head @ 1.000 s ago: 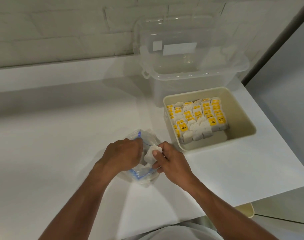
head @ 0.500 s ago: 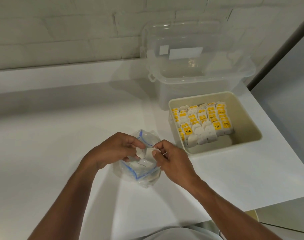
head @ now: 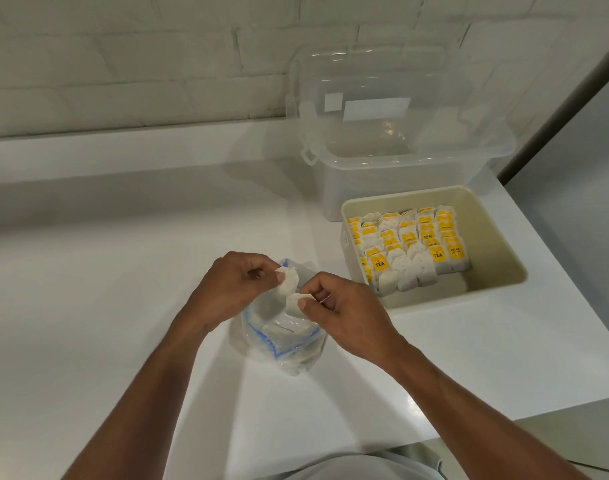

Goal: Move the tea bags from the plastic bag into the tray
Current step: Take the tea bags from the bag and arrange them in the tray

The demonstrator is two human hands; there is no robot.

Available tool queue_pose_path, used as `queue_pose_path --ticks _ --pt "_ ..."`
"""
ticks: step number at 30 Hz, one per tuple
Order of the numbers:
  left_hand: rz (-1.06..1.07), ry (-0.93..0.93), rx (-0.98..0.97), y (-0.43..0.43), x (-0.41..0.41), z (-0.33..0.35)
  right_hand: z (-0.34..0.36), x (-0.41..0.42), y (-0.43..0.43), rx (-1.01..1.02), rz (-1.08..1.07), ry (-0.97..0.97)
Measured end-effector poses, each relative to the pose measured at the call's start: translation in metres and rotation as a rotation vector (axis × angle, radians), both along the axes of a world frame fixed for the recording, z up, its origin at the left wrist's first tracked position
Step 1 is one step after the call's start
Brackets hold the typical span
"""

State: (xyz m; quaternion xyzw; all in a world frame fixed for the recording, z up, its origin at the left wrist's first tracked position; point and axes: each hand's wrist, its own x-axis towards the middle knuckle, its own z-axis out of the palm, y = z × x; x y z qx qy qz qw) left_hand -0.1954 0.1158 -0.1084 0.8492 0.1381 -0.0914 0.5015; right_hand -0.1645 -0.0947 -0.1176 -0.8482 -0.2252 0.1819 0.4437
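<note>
A clear plastic bag [head: 282, 344] with a blue zip strip sits on the white counter, with several white tea bags inside. Just above its mouth my left hand [head: 230, 289] pinches one white tea bag [head: 287, 284] by its top. My right hand [head: 344, 317] pinches a second white tea bag [head: 296, 301] right below and beside the first. The two hands are nearly touching. To the right stands the beige tray [head: 493, 251], its left half filled with rows of tea bags [head: 410, 251] with yellow tags.
A clear plastic storage box [head: 400, 168] with its lid raised stands behind the tray against the white brick wall. The counter's front edge runs close to my body, and its right edge lies just past the tray.
My left hand left the bag's rim and took hold of a tea bag. Both hands rose slightly above the bag's mouth, each pinching a tea bag. The camera shifted left.
</note>
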Motion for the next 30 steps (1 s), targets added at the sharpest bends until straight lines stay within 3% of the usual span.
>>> queue_pose_path --ticks 5,7,9,11,12,15,17,21,30 --pt "0.063 -0.026 -0.022 -0.003 -0.001 0.001 0.03 0.007 -0.002 0.162 0.231 0.453" --pt "0.081 -0.012 -0.108 -0.005 0.0 0.005 0.043 0.012 0.0 0.198 0.255 0.513" --pt "0.112 -0.004 -0.207 -0.006 0.002 0.011 0.045 0.022 0.006 0.178 0.153 0.387" --pt "0.095 0.014 -0.28 -0.008 0.004 0.016 0.043 0.032 0.008 0.047 0.005 0.11" --pt "0.087 0.022 -0.296 -0.01 0.005 0.019 0.045 0.036 0.006 0.044 -0.012 0.087" --pt "0.142 0.024 -0.251 -0.012 0.009 0.023 0.061 0.037 -0.002 0.228 0.151 0.371" --pt "0.143 0.034 -0.235 -0.011 0.01 0.024 0.066 0.036 -0.003 0.259 0.204 0.424" --pt "-0.005 0.034 -0.336 -0.018 0.01 0.032 0.059 0.05 -0.005 0.049 0.028 0.098" --pt "-0.13 -0.014 -0.268 -0.058 0.056 0.056 0.083 0.082 -0.056 0.047 0.021 0.135"
